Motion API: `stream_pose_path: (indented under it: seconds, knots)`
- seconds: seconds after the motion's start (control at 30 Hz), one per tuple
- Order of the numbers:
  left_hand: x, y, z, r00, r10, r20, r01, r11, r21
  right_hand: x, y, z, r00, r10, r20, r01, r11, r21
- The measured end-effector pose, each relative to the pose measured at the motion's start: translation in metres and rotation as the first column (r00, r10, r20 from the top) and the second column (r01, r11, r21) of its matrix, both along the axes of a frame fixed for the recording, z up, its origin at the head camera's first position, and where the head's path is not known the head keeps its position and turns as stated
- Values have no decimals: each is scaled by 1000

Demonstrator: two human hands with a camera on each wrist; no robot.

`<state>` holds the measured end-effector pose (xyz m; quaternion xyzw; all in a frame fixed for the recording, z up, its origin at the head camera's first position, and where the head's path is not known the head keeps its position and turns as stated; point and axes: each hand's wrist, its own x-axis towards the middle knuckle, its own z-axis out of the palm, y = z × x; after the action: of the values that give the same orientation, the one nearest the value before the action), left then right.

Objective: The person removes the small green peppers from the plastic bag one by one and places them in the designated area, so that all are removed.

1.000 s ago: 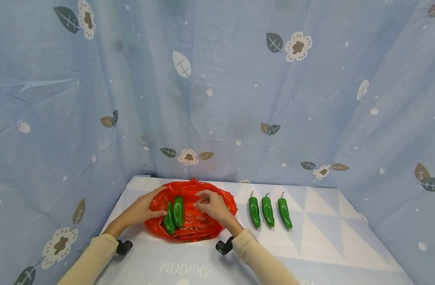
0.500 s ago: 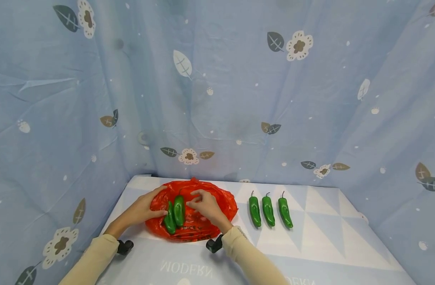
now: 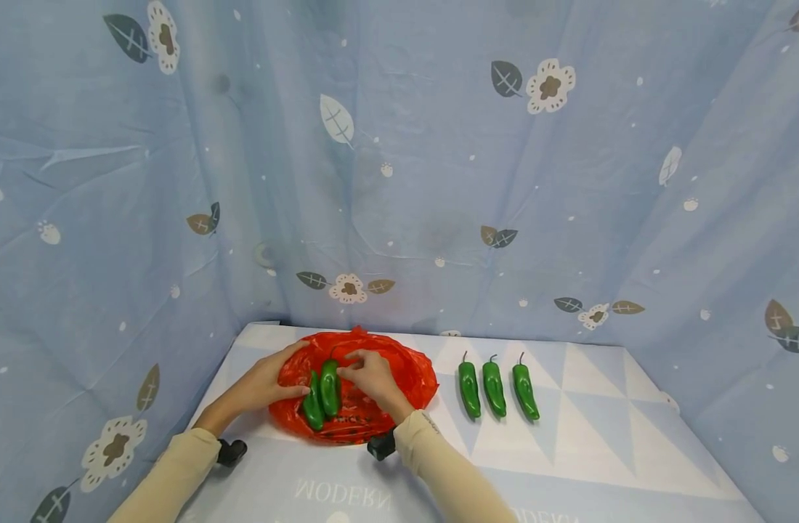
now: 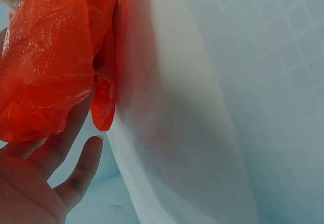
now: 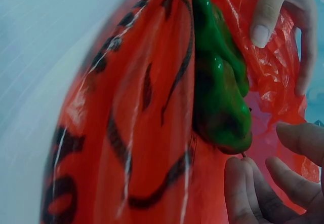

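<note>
A red plastic bag [image 3: 399, 363] lies spread open on the table, black print on its front. Inside, at its left, two green chili peppers [image 3: 330, 388] lie side by side. My left hand [image 3: 265, 381] grips the bag's left edge; its thumb is on the inner side, and the left wrist view shows fingers [image 4: 61, 138] behind the plastic. Over the bag, my right hand [image 3: 372, 374] is beside the right pepper's upper end. In the right wrist view its thumb and bent fingers [image 5: 238, 188] are apart, with a fingertip close to the stem; contact there is unclear.
Three more green chili peppers [image 3: 494, 390] lie in a row to the right of the bag, stems pointing away. The white and pale-blue table [image 3: 609, 436] meets a blue patterned curtain [image 3: 439, 181] at the back and sides.
My right hand has moved left across the bag, up to the right pepper. The left hand stays at the bag's edge, and the peppers lie as before.
</note>
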<state>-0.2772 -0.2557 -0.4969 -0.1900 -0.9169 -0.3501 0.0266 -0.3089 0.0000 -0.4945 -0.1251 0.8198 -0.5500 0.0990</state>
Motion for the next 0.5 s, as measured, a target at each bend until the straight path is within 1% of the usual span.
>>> stream_pose_path:
  seconds: [0.17, 0.33, 0.4, 0.5]
  knots:
    - [1, -1, 1, 1000, -3, 3, 3, 1000, -3, -2, -6, -4, 1000, -14, -2, 14, 1000, -16]
    - [4, -2, 2, 1000, 3, -5, -3, 1000, -6, -4, -13, -11, 1000, -11, 27, 12, 1000, -22]
    - [4, -2, 3, 1000, -6, -10, 6, 1000, -3, -4, -15, -12, 999, -14, 39, 15, 999, -28]
    - [4, -1, 2, 999, -27, -23, 27, 1000, -2, -4, -17, -16, 999, -35, 33, 36, 999, -22]
